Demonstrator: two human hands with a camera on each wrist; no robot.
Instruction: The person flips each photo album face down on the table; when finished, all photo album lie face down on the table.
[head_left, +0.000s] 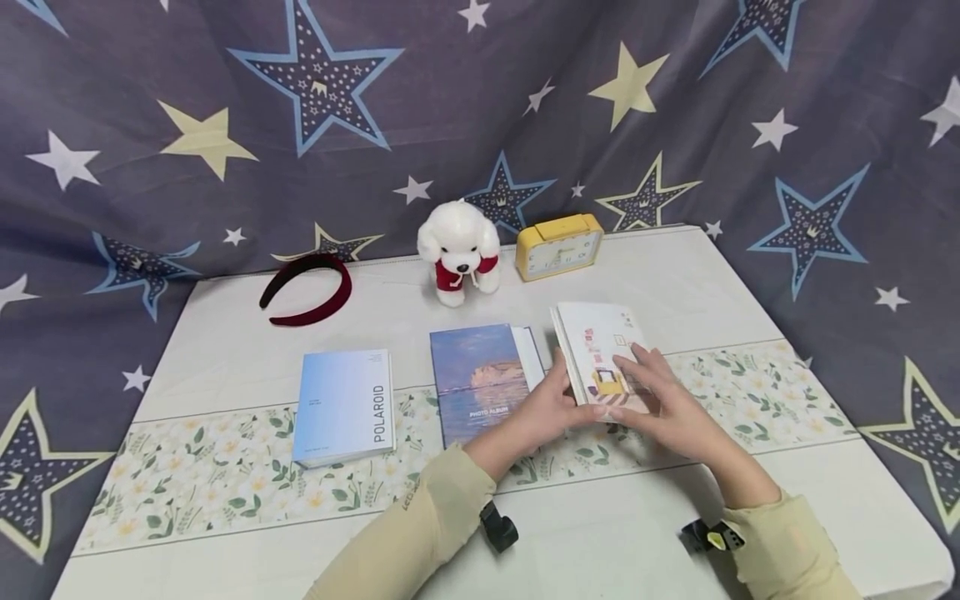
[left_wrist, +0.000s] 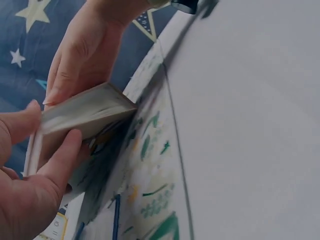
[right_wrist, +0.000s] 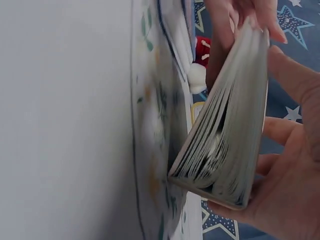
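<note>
Gripping a tilted white book (head_left: 598,348) in both hands (head_left: 546,404) (head_left: 667,408) — two other books (head_left: 341,404) (head_left: 480,379) lie flat — this one seemingly not yet.

Your right hand (head_left: 660,408) hides the lower right part of the white booklet (head_left: 592,337)'s cover, and the print near its top is too small to read. Some fingers of your left hand (head_left: 551,404) are lost behind the booklet. Left of the booklet, your left arm (head_left: 491,450) covers the photo album (head_left: 476,367)'s lower right corner. Nearer you than the booklet, your sleeves (head_left: 405,533) run off the head view's bottom edge. In the right wrist view, you cannot tell what the booklet's pages (right_wrist: 232,120) hold.
</note>
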